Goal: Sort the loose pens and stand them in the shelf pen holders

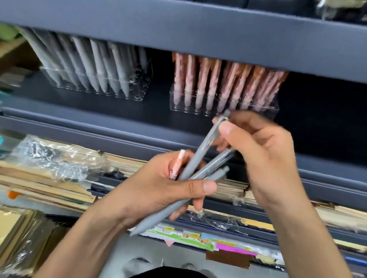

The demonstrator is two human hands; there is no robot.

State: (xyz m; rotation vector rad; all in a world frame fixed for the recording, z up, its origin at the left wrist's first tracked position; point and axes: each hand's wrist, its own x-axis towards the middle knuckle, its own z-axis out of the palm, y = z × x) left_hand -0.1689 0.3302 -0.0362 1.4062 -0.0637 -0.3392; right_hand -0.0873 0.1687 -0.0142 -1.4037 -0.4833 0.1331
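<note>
Your hands meet before the shelf [111, 118], pens between them.
Your left hand [160, 189] grips the grey pens [205, 175] and one pink pen [176, 164]; your right hand [261, 153] pinches the upper grey pen [207, 141] near its top; behind stand the grey-pen holder [97, 82] and the pink-pen holder [223, 106].

A single wide-angle camera worn on the person's head looks forward and steeply down at a dark shelf unit [191, 29], whose upper board bows across the top of the frame while the floor [152, 250] shows at the bottom edge. It sits close: the left hand [155, 188], the right hand [263, 158] and the grey pens [200, 151] they hold fill the centre, with the clear pen holders [142, 87] just beyond.
</note>
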